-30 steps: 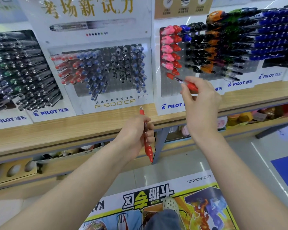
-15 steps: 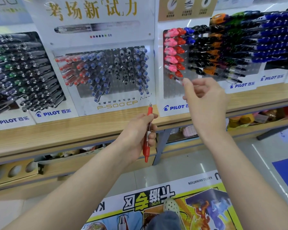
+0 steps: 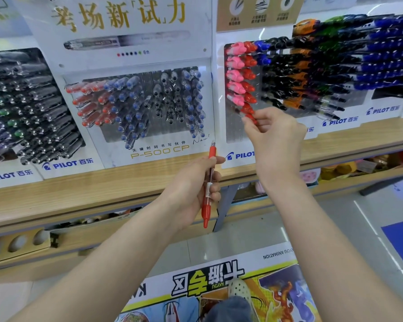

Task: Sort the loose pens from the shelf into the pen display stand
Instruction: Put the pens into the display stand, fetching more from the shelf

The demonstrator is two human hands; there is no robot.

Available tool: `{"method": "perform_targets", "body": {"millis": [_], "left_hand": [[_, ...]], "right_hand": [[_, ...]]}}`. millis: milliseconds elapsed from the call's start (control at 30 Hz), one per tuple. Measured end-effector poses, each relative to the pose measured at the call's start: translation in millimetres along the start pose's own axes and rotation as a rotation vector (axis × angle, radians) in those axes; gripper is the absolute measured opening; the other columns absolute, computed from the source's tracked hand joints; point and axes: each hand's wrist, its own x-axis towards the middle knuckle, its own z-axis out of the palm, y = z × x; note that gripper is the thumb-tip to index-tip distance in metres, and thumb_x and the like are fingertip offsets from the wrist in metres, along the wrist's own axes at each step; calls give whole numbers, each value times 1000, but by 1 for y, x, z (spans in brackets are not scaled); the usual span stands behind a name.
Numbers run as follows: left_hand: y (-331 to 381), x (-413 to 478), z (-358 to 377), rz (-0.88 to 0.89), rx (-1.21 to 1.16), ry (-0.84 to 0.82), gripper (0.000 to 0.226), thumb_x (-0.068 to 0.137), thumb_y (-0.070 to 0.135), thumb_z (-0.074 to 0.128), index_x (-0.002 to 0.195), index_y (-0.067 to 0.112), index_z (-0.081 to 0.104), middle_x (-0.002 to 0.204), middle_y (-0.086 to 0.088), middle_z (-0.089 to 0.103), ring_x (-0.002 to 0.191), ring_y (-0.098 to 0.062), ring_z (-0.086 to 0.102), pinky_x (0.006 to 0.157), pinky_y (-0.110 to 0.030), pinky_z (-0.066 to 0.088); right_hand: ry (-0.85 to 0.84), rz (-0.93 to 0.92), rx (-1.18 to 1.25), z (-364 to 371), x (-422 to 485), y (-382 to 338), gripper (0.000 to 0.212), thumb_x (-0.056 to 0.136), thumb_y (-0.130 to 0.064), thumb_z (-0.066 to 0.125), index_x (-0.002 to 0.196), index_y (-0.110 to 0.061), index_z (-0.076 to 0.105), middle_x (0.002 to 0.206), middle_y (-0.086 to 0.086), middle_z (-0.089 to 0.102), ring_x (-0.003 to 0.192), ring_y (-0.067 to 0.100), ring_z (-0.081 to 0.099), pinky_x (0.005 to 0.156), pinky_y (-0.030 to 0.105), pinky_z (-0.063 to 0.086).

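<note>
My left hand (image 3: 191, 191) grips a red pen (image 3: 208, 184) held nearly upright, tip up, in front of the wooden shelf (image 3: 102, 189). My right hand (image 3: 275, 138) is raised to the right-hand pen display stand (image 3: 237, 133), its fingertips pinching the cap end of another red pen (image 3: 250, 117) that sits pushed into the bottom of the red column (image 3: 248, 80). Pink pens fill the column to the left of the red one, with black, orange and blue pens further right.
A middle P-500 CP display (image 3: 137, 108) holds red, blue and black pens, and a further display (image 3: 21, 108) stands at the left. Below the shelf is a lower shelf with goods (image 3: 349, 166). A printed floor poster (image 3: 219, 287) lies by my foot.
My right hand has pushed its red pen into the bottom of the red column. My left hand has lifted its pen higher and closer to the stand.
</note>
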Motion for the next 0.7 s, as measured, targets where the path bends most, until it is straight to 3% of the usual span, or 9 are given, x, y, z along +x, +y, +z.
{"method": "perform_targets", "body": {"millis": [133,300,400,500,633,700], "left_hand": [[4,1,0,10,-20,-14,26,98,16,41,99,6,65,62,1,42,49,-9,40,39,-18,41],[4,5,3,84,8,-46,25,99,17,42,98,13,67,65,2,46,60,-10,47,57,-20,49],[2,8,3,147,111,-11,18,97,21,49,97,21,67,75,4,53,69,-11,46,68,-23,43],[0,10,3,191,99,-1,16,96,17,50,97,21,65,80,3,58,65,-9,46,64,-20,44],[0,9,10,240,87,25,17,98,13,45,104,17,60,80,1,58,65,-9,48,49,-12,45],[-1,11,14,276,110,50,17,99,13,44,111,14,57,83,2,63,68,-10,50,57,-14,48]], "right_hand": [[6,-18,6,1,0,3,18,88,-21,64,100,-9,67,77,-7,61,72,9,62,70,18,49],[-13,-13,4,0,-2,3,20,88,-26,62,103,-12,64,81,-9,61,73,6,59,69,17,48],[-109,35,75,-2,-13,6,26,93,-33,54,113,-18,51,90,-7,63,76,12,62,72,30,51],[-284,97,129,-6,-32,12,17,95,-38,45,101,-23,47,82,-8,64,72,13,65,72,44,52],[-523,154,189,-16,-51,16,21,93,-42,44,100,-24,51,73,-5,66,61,13,64,72,43,53],[-525,150,186,-18,-55,20,16,94,-35,47,104,-24,50,70,-3,64,56,9,58,72,24,51]]}}
